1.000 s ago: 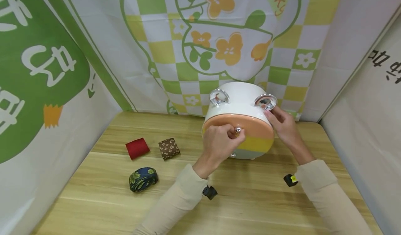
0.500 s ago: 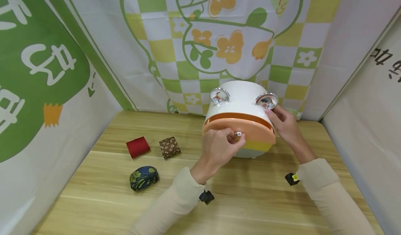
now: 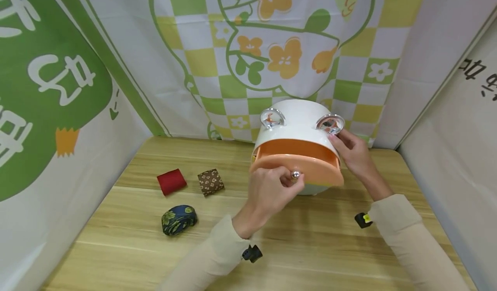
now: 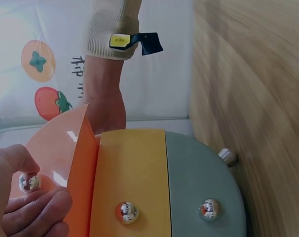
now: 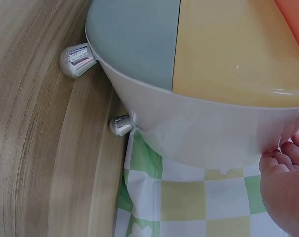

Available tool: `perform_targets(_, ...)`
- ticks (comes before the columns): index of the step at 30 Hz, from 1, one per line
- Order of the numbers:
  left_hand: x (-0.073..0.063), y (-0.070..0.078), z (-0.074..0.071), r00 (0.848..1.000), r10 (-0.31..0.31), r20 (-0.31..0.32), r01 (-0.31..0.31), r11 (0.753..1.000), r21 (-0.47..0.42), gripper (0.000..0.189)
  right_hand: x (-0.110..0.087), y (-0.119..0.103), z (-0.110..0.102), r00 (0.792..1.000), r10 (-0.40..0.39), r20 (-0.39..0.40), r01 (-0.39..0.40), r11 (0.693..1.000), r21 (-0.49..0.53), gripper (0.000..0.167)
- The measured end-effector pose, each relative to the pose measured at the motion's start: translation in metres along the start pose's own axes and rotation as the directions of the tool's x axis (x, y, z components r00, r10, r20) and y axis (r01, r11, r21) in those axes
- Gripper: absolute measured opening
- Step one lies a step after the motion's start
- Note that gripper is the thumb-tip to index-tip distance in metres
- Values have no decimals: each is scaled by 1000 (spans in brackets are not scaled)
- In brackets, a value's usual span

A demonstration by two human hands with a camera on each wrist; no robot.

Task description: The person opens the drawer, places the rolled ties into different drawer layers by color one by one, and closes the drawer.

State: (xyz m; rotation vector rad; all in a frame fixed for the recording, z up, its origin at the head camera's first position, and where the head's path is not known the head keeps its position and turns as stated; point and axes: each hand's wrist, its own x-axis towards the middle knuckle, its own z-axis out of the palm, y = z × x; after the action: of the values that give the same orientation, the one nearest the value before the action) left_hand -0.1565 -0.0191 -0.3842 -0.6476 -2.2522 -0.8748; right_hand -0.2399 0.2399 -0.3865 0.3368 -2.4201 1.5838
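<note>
Head view: the left hand (image 3: 269,192) pinches the shiny round silver knob (image 3: 295,174) between thumb and bent fingers; that's on the glossy orange drawer (image 3: 316,167), partly out of the white drum-shaped cabinet (image 3: 299,120) on the pale wooden table (image 3: 306,248); the right hand (image 3: 355,157) touches the cabinet's side, fingers bent, near a silver-rimmed disc (image 3: 330,124); whether it grips, I cannot tell.

We get even light, soft shadows on the counter (image 3: 310,248), and upper-left glare in the left wrist view, which seems hazy.
</note>
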Motion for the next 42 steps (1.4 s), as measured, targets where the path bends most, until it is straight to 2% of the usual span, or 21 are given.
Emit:
perform_targets(9, -9, 7, -8, 1000, 19, 15, -19, 1000, -7, 29, 0, 0, 0, 1000, -9, 1, 9, 1000, 5, 49)
perform_targets(15, -14, 10, -12, 1000, 28, -2, -28, 1000, -8, 28, -1, 0, 2, 1000, -9, 10, 9, 1000, 12, 51)
perform_targets(23, -22, 13, -17, 999, 38, 4, -38, 999, -36, 25, 0, 0, 2, 1000, -25, -14, 25, 999, 39, 50)
perform_targets(42, -33, 12, -18, 999, 32, 5, -32, 997, -71, 24, 0, 2, 5, 999, -43, -27, 45, 998, 48, 48)
